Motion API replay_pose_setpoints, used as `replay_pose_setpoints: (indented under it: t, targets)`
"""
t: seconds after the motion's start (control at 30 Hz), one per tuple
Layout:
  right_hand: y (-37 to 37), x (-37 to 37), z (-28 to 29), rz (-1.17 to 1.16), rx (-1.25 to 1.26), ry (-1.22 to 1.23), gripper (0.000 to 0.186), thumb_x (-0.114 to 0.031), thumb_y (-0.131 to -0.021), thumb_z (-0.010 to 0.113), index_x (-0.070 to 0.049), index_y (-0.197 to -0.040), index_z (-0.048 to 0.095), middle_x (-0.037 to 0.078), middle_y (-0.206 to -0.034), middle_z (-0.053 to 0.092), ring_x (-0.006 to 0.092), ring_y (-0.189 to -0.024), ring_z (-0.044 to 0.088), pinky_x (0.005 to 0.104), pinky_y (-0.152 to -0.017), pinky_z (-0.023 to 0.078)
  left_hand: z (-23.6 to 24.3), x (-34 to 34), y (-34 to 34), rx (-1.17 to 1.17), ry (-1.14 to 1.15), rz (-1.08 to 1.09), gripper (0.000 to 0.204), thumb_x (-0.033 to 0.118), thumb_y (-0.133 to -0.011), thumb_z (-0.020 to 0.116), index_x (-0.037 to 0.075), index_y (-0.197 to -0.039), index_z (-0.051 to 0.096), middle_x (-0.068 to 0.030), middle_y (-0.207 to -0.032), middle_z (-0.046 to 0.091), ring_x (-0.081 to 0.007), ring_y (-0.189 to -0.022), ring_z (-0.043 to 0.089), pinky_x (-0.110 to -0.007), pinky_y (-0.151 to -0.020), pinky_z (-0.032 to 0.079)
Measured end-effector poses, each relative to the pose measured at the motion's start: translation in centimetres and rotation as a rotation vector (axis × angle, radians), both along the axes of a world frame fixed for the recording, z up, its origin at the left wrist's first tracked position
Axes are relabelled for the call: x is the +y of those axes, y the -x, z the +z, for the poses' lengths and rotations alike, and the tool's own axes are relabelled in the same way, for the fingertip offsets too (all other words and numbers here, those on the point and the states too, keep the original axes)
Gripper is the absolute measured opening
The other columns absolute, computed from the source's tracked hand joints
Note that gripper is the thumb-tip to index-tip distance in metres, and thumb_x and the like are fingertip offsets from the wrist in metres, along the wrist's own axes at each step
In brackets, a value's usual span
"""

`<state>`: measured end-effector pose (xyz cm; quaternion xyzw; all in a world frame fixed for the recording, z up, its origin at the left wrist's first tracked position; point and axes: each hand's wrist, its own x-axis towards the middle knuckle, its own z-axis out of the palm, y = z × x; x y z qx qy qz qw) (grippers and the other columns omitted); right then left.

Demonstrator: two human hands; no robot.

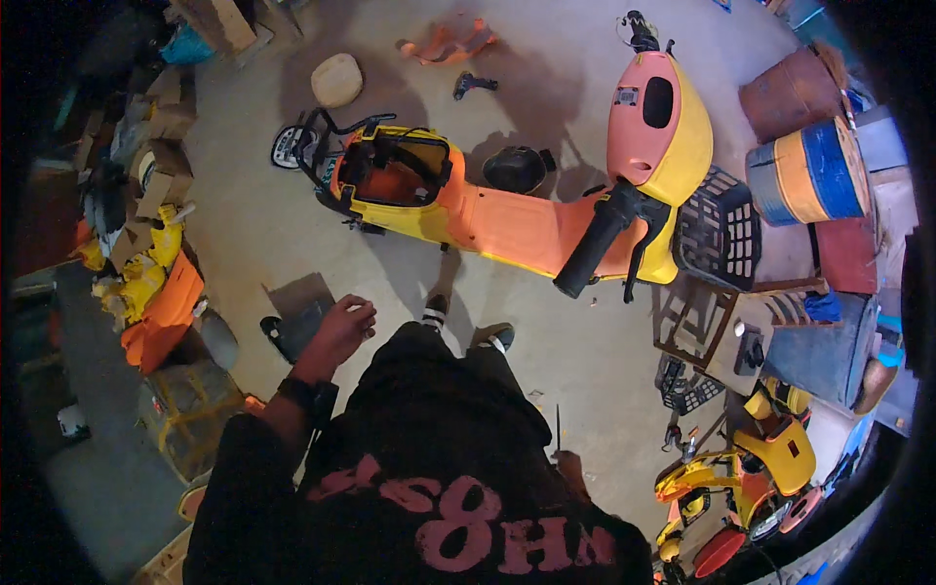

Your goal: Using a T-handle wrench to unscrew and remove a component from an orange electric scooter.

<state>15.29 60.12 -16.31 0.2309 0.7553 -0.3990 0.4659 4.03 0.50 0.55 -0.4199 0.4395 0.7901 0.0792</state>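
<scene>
A yellow and orange scooter (522, 224) stands ahead of me, with its seat off and the compartment (398, 171) under it exposed. My left hand (341, 331) hovers over the floor to the scooter's near left, fingers curled inward; whether anything small is pinched there I cannot make out. Low on the right, beside my leg, my right hand (571, 472) is closed around a thin dark shaft, which looks like a screwdriver (559, 429); its handle is hidden in the hand. Neither hand touches the scooter.
Beyond the scooter lie a black basin (517, 171), a cordless drill (475, 85), orange plastic panels (450, 42) and a round beige stool top (336, 80). Drums (809, 171), a black crate (719, 229) and scooter parts (741, 478) crowd the right. Boxes (162, 178) and panels line the left.
</scene>
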Motion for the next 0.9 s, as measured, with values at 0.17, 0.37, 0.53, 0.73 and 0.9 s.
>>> replay_pose_setpoints:
  t: [0.17,0.37,0.53,0.73,0.9]
  targets:
    - [9.5,-2.0,-2.1,0.059,-0.056,-0.096,0.023,-0.022,-0.084,0.059,-0.002,-0.093,0.062,0.009,-0.074,0.063,0.0201,-0.060,0.064,0.0342,-0.045,0.049,2.2,-0.8,-0.5,-0.081,0.070,-0.027,0.012,0.009,-0.087,0.062,0.006,-0.092,0.051,-0.0091,-0.082,0.058,-0.0163,-0.067,0.054,-0.033,-0.060,0.045]
    - [17.2,-10.4,0.9,0.179,0.267,-0.072,0.032,-0.029,-0.084,0.064,0.000,-0.098,0.063,0.012,-0.078,0.065,0.0191,-0.065,0.063,0.0317,-0.055,0.049,0.6,-3.2,2.4,-0.267,0.095,-0.232,0.016,0.014,-0.085,0.067,0.003,-0.089,0.056,-0.0112,-0.079,0.062,-0.0161,-0.062,0.057,-0.032,-0.059,0.048]
    - [22.4,-19.0,6.0,0.208,0.366,-0.163,0.031,-0.029,-0.084,0.063,-0.001,-0.099,0.063,0.013,-0.086,0.065,0.0214,-0.074,0.063,0.0337,-0.065,0.049,-5.0,-3.9,7.9,-0.196,0.099,-0.477,0.021,0.016,-0.085,0.066,0.000,-0.097,0.059,-0.0112,-0.083,0.065,-0.0163,-0.069,0.063,-0.029,-0.061,0.051]
    - [26.3,-28.0,6.2,0.123,0.382,-0.035,0.022,-0.019,-0.084,0.064,-0.001,-0.097,0.061,0.012,-0.089,0.063,0.0189,-0.072,0.060,0.0316,-0.067,0.049,-15.0,-2.3,14.6,-0.161,-0.100,-0.324,0.024,0.017,-0.088,0.061,-0.001,-0.103,0.058,-0.0116,-0.087,0.065,-0.0185,-0.076,0.064,-0.029,-0.064,0.050]
    - [28.7,-31.2,-0.3,0.132,0.495,0.204,0.014,-0.006,-0.081,0.063,0.000,-0.094,0.060,0.011,-0.096,0.058,0.0196,-0.084,0.057,0.0300,-0.074,0.047,-27.0,-0.2,15.6,-0.135,-0.202,-0.235,0.022,0.018,-0.091,0.055,0.001,-0.104,0.055,-0.0124,-0.092,0.065,-0.0222,-0.082,0.064,-0.033,-0.069,0.049]
